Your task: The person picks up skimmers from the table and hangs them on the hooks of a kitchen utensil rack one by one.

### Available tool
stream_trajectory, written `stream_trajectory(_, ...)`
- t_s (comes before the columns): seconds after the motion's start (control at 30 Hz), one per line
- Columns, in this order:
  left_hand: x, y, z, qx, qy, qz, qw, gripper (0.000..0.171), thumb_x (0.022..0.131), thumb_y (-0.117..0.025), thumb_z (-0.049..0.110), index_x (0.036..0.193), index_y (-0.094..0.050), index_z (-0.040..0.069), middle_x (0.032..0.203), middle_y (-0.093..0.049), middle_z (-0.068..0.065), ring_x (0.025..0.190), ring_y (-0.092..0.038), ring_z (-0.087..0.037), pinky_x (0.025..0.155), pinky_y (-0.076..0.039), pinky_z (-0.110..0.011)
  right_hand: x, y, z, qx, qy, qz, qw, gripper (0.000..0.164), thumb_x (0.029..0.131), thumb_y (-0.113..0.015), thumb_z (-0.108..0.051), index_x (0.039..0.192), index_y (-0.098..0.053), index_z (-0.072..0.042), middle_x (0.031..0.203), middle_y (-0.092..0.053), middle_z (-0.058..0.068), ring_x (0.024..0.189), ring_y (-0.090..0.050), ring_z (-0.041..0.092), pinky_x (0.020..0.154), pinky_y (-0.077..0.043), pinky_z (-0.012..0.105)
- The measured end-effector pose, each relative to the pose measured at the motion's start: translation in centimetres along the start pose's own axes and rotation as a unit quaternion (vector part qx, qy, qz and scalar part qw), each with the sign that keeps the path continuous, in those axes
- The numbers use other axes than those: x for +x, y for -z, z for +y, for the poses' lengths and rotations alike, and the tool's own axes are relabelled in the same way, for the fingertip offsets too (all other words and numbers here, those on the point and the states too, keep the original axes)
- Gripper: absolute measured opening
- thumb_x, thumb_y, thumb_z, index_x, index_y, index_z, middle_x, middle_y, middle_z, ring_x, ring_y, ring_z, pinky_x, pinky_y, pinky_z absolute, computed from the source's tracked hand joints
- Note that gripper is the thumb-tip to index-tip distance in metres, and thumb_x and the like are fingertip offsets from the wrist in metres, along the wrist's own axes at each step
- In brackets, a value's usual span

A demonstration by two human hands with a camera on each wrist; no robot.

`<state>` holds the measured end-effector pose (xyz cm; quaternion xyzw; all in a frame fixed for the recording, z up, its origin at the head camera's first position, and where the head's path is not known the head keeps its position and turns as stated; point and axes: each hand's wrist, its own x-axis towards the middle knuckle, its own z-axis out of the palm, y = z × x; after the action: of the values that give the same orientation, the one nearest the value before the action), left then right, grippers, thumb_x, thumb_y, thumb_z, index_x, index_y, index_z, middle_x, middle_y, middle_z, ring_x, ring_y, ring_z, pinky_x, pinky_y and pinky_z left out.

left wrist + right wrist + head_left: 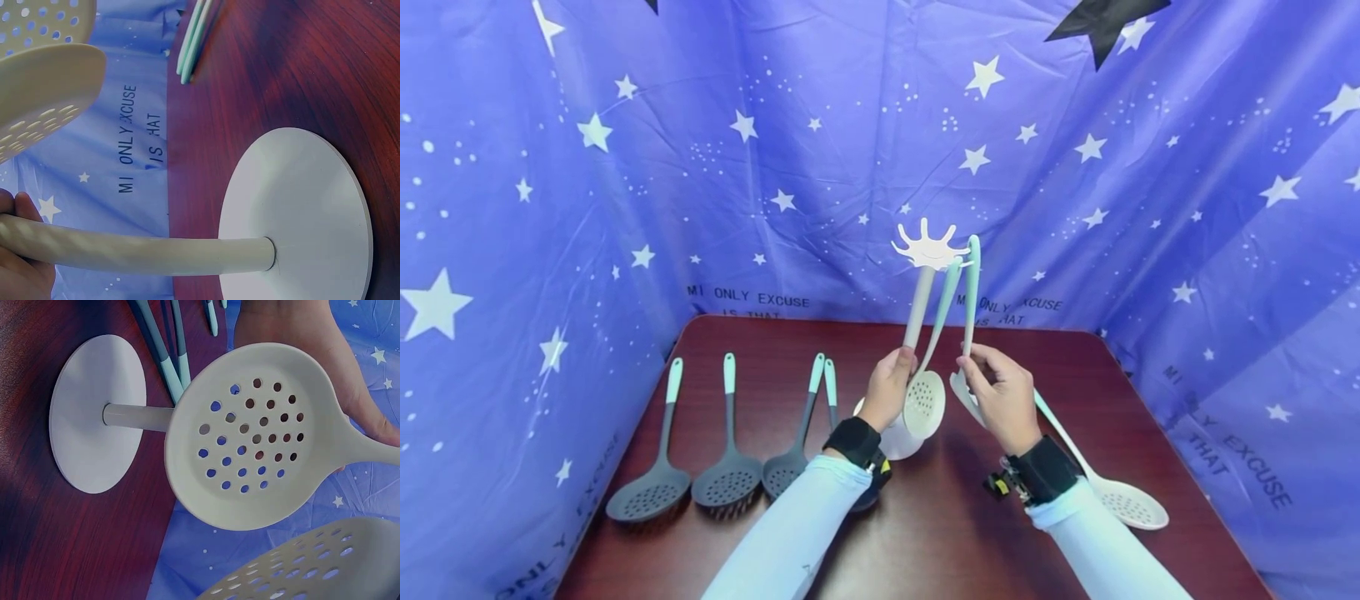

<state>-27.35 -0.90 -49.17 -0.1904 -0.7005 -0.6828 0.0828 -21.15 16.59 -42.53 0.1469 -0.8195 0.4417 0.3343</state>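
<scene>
Left hand (889, 388) grips stand (920, 308) near grey skimmers (727, 478).

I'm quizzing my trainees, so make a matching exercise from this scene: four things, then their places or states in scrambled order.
1. Left hand
2. Right hand
3. Gray skimmers
4. Curtain

A. On the left half of the table
B. Holding a pale skimmer
C. Starry, behind the table
D. Gripping the stand's pole

Pairs: 1-D; 2-B; 3-A; 4-C
</scene>
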Motion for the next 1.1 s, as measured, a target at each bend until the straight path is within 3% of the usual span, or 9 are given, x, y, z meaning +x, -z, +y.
stream_trajectory(0.2, -0.2, -0.2, -0.2, 0.01, 0.01, -0.01, 0.9998, 0.091, 0.087, -0.021, 0.084, 0.089, -0.055, -0.001, 0.069, -0.043, 0.002, 0.064, -0.042, -0.013, 0.067, -0.039, -0.03, -0.5, 0.1, 0.5, -0.026, 0.015, 0.008, 1.0, 0.016, 0.095, -0.076, -0.009, 0.111, -0.078, -0.009, 0.082, -0.072, 0.001, 0.069, -0.062, 0.007, 0.058, -0.045, 0.016)
stream_trajectory(0.37, -0.3, -0.3, -0.4, 0.011, 0.003, -0.007, 0.9999, 0.095, 0.089, -0.022, 0.083, 0.091, -0.056, -0.005, 0.07, -0.043, 0.002, 0.064, -0.042, -0.013, 0.068, -0.039, -0.03, -0.9, -0.4, 1.0, -0.029, 0.024, 0.006, 0.999, 0.017, 0.096, -0.075, -0.008, 0.113, -0.077, -0.008, 0.087, -0.072, 0.001, 0.071, -0.062, 0.009, 0.062, -0.046, 0.015)
stream_trajectory(0.5, -0.4, -0.3, -0.4, 0.011, -0.004, 0.0, 0.9999, 0.09, 0.093, -0.023, 0.079, 0.09, -0.057, -0.004, 0.071, -0.043, 0.002, 0.065, -0.042, -0.014, 0.07, -0.038, -0.03, -1.3, -0.7, 1.2, -0.018, 0.012, -0.001, 1.0, 0.017, 0.097, -0.074, -0.01, 0.114, -0.077, -0.009, 0.086, -0.07, 0.0, 0.068, -0.06, 0.012, 0.057, -0.045, 0.019)
stream_trajectory(0.7, -0.4, -0.4, -0.5, 0.011, -0.007, 0.004, 0.9999, 0.082, 0.095, -0.025, 0.076, 0.088, -0.057, 0.0, 0.071, -0.043, 0.003, 0.066, -0.041, -0.013, 0.071, -0.038, -0.03, -1.7, -1.0, 1.0, 0.01, -0.028, 0.01, 1.0, 0.017, 0.096, -0.074, -0.008, 0.113, -0.075, -0.008, 0.09, -0.072, 0.004, 0.071, -0.061, 0.011, 0.061, -0.047, 0.016)
stream_trajectory(0.83, -0.9, -0.1, 2.2, 0.01, -0.013, -0.002, 0.9999, 0.075, 0.096, -0.026, 0.072, 0.085, -0.054, 0.003, 0.071, -0.042, 0.003, 0.066, -0.041, -0.011, 0.07, -0.038, -0.03, -1.8, -0.8, -0.6, 0.021, -0.049, 0.026, 0.998, 0.015, 0.093, -0.074, 0.002, 0.108, -0.074, 0.001, 0.089, -0.072, 0.013, 0.07, -0.059, 0.016, 0.061, -0.045, 0.015)
stream_trajectory(0.93, -1.2, 0.1, 4.1, 0.01, -0.019, -0.004, 0.9998, 0.08, 0.098, -0.025, 0.068, 0.087, -0.053, -0.006, 0.072, -0.043, 0.002, 0.067, -0.041, -0.01, 0.07, -0.038, -0.03, -1.9, -0.8, -0.8, 0.024, -0.057, 0.03, 0.998, 0.013, 0.092, -0.074, 0.006, 0.105, -0.073, 0.005, 0.087, -0.071, 0.017, 0.068, -0.058, 0.013, 0.059, -0.043, 0.014)
stream_trajectory(1.1, -1.0, 0.2, 3.9, 0.01, -0.025, -0.001, 0.9996, 0.09, 0.097, -0.024, 0.069, 0.093, -0.053, -0.016, 0.073, -0.043, -0.003, 0.067, -0.041, -0.011, 0.071, -0.038, -0.03, -2.4, -1.8, 1.6, 0.028, -0.072, 0.035, 0.996, 0.013, 0.09, -0.079, -0.001, 0.103, -0.076, -0.002, 0.088, -0.073, 0.01, 0.068, -0.057, 0.011, 0.058, -0.042, 0.012)
